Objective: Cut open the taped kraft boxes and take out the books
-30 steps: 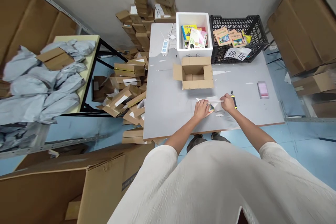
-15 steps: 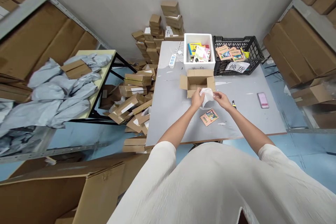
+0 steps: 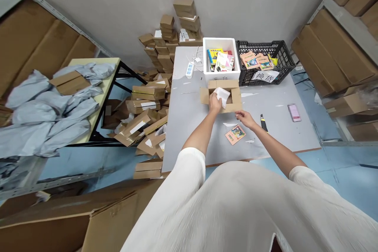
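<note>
My left hand (image 3: 215, 103) is closed on a folded white packing sheet (image 3: 222, 95), probably foam or thin paper, over the opening of a small cardboard box (image 3: 236, 95). The box stands with its flaps spread; the sheet hides part of its inside. Just off the box's front right corner is my right hand (image 3: 244, 118), its fingers loosely bent and apart, with nothing seen in them. A small pink-orange booklet (image 3: 235, 134) with a colourful picture lies on the table in front of the box. To the right of my right hand lies a black and yellow box cutter (image 3: 264, 123).
Behind the box stand a white foam bin (image 3: 221, 75) of books and a black crate (image 3: 285, 63) with booklets. A power strip (image 3: 190, 70) and a phone (image 3: 294, 112) lie on the grey table (image 3: 183, 126). Cardboard boxes (image 3: 147, 92) pile up at its left.
My left hand has carried the white sheet leftward and away from me, over the box. My right hand has let go of the sheet and sits slightly lower.
</note>
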`<state>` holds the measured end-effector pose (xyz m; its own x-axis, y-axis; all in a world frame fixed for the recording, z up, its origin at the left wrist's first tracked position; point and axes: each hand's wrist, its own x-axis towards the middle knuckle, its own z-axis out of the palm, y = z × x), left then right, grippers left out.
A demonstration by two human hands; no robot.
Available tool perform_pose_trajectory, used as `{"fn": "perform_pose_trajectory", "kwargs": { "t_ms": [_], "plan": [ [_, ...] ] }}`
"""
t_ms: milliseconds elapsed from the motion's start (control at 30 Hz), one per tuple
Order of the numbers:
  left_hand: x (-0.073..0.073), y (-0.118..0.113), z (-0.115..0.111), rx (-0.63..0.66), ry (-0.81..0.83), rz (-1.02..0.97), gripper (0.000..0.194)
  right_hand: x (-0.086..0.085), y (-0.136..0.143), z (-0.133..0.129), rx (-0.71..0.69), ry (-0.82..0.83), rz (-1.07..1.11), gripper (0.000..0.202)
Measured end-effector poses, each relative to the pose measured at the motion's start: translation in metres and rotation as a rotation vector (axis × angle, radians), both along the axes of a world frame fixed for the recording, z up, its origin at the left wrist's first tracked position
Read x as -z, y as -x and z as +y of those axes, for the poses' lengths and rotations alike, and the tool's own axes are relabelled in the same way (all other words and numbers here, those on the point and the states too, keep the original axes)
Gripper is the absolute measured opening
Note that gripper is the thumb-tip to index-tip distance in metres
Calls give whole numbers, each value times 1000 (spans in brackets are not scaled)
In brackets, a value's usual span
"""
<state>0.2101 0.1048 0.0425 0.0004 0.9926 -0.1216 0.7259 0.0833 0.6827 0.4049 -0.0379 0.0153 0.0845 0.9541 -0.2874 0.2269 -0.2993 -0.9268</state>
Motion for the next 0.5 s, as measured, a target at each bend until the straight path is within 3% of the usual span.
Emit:
{"fn": "perform_pose_trajectory", "kwargs": {
  "t_ms": [100,167,333,500],
  "plan": [
    [-1,-2,-4,72,34,156,59,5,-4,-7,-3,30,-6,38],
    [-4,-1,-9,81,-9,220,62,10,-8,-11,-3,56,-14,36],
    [-9,10,-34,151,-105,237,51,29,-19,-23,13,157,-43,29],
    [9,18,-79,243,-135,191,33,56,-29,-36,55,277,-72,23]
  ]
}}
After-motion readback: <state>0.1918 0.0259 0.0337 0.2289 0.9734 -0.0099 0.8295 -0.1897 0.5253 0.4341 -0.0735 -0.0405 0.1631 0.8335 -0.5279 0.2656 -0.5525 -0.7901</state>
